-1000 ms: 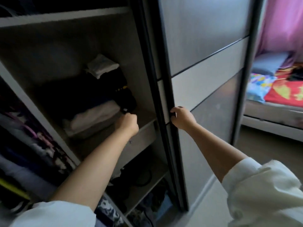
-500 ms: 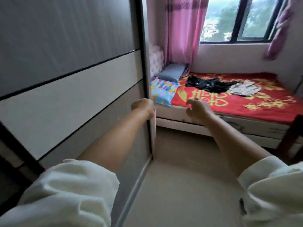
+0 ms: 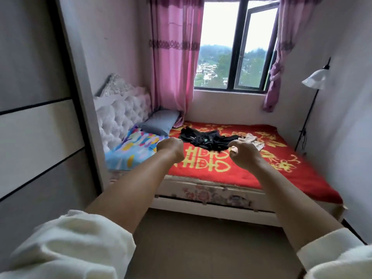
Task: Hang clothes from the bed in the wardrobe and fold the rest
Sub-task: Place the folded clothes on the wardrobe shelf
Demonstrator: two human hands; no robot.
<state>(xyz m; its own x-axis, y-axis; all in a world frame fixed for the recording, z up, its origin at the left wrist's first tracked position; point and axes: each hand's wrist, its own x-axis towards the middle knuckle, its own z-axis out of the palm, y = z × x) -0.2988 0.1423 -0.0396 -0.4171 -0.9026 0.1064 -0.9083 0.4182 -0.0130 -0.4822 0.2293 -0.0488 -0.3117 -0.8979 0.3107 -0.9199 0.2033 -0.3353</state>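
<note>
Open floor (image 3: 201, 244) before bed (image 3: 211, 206); wardrobe (image 3: 40, 117) edge left.

head view faces bed (image 3: 221, 170) from standing height.

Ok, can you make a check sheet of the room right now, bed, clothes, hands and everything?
Surface: red blanket covers the bed.
Job's things: black clothes and a pale garment lie crumpled on the blanket, touching; wardrobe door on the left.
Clutter: grey pillow, colourful pillow by the headboard.
Hands: left hand and right hand both loosely curled, holding nothing.
Cables: nothing seen.
Surroundings: pink curtains, window, floor lamp.
</note>
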